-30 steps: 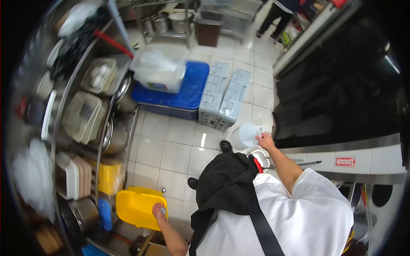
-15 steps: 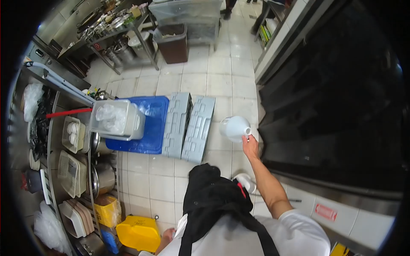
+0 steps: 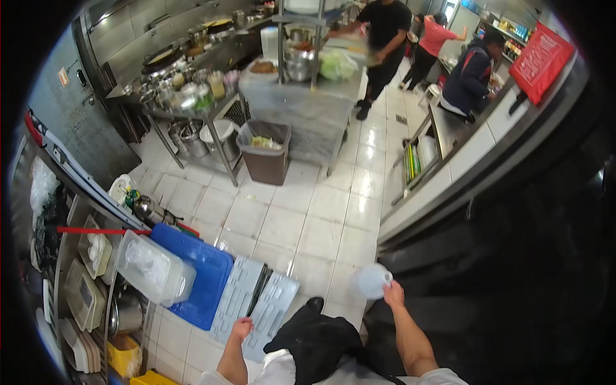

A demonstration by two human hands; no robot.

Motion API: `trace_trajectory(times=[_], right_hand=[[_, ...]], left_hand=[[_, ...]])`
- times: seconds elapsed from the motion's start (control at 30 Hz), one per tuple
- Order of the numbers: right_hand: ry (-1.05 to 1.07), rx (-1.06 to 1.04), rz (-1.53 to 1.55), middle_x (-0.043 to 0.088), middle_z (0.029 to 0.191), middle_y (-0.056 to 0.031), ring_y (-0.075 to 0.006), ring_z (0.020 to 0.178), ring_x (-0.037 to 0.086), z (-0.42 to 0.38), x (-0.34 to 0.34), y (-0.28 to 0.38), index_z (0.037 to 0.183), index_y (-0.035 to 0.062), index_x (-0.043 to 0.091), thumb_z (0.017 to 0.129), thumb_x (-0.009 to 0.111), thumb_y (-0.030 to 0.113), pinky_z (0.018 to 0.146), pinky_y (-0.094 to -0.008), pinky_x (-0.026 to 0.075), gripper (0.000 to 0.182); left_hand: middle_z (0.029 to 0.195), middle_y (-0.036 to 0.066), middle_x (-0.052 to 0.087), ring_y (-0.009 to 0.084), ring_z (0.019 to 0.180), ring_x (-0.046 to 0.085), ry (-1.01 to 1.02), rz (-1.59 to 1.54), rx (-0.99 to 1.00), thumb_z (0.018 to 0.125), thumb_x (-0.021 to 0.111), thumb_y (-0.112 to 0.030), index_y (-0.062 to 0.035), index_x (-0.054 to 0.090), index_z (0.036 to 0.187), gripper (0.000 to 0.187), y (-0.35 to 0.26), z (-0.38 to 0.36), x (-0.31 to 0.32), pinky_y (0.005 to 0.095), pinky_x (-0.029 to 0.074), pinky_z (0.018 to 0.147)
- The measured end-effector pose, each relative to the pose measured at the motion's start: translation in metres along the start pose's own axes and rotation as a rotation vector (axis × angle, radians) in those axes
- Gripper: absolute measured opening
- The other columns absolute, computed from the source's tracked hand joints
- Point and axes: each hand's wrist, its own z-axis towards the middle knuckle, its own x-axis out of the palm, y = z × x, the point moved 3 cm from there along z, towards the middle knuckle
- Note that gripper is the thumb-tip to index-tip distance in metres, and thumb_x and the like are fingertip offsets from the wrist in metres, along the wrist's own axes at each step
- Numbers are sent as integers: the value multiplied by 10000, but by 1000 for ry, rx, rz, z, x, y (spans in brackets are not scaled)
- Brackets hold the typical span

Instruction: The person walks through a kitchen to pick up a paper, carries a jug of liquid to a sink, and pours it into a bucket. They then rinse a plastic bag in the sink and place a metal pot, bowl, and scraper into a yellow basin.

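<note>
My right hand is closed on the neck of a pale translucent plastic jug, held over the floor tiles beside the dark curtain. Its open mouth points up toward my fingers. My left hand is closed, in front of me above the grey folded crates; whether anything small is in it cannot be made out. Left of the crates lies a blue lid, with a clear plastic bin holding plastic bags over its left part.
Shelves with baskets line the left side. A brown trash bin stands ahead by a steel table. A person in black stands behind it; two other people are farther right. A dark curtain hangs at the right.
The view has tilted up and moved forward, bringing the kitchen and people into sight. My left hand has come up from beside my body. The jug is still in my right hand.
</note>
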Motion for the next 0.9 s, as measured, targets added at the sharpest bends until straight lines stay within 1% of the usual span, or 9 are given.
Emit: trace_trajectory(times=[0.13,0.23,0.33,0.4,0.5,0.57,0.8,0.87,0.9], right_hand=[[31,166,-171,654,1044,-215,-399,1032,608,64,-26,-22,1081,47,629,828,614,210,877,-452,483,301],[153,99,-290,655,1049,-207,-397,1018,615,137,-14,-31,1090,57,638,822,604,214,897,-451,485,312],[303,1,-524,653,1059,-210,-400,1014,616,204,9,-18,1095,65,645,814,597,259,908,-456,486,345],[312,-176,-600,646,1069,-225,-413,1022,608,281,44,27,1075,58,651,794,586,321,906,-477,485,390],[470,-342,-595,636,1115,-219,-388,1081,591,342,90,118,1089,47,640,805,579,290,948,-445,467,378],[525,-425,-521,640,1102,-221,-390,1063,597,369,121,197,1052,35,630,791,582,271,916,-456,478,354],[541,-800,-471,649,1049,-245,-396,984,622,411,237,466,1015,11,641,782,630,259,856,-461,495,340],[472,-959,-429,660,992,-245,-398,935,634,415,266,534,1012,5,635,799,629,229,816,-462,503,310],[472,-985,-424,660,992,-245,-398,935,634,416,280,568,1012,5,635,799,629,229,816,-462,503,310]], left_hand=[[914,53,652,136,791,606,161,-195,261,808,598,3,-19,626,1080,274,-185,50,68,276,489,691],[972,54,651,133,840,600,19,-110,266,813,583,24,-31,618,1092,287,-276,33,77,269,483,733],[973,69,665,140,839,603,-146,-302,314,804,593,7,-42,630,1083,285,-273,26,69,272,480,767],[928,74,676,168,830,614,-381,-424,87,810,608,-44,-29,646,1044,238,-167,57,63,290,488,762],[738,105,668,220,666,629,-498,294,-201,717,585,-98,-1,692,878,216,-88,18,77,339,513,623],[704,111,656,238,639,633,-568,-314,-367,717,567,-72,2,687,859,199,-61,-2,111,356,514,581],[726,102,641,250,642,636,-640,-926,-477,681,600,0,-13,683,764,119,-112,60,145,365,542,589],[710,85,633,234,627,634,-549,-629,-306,705,640,-48,-17,682,814,121,-141,107,111,357,542,581],[702,76,629,226,619,632,-472,105,-95,716,659,-72,-19,681,839,136,-159,132,84,353,542,577]])
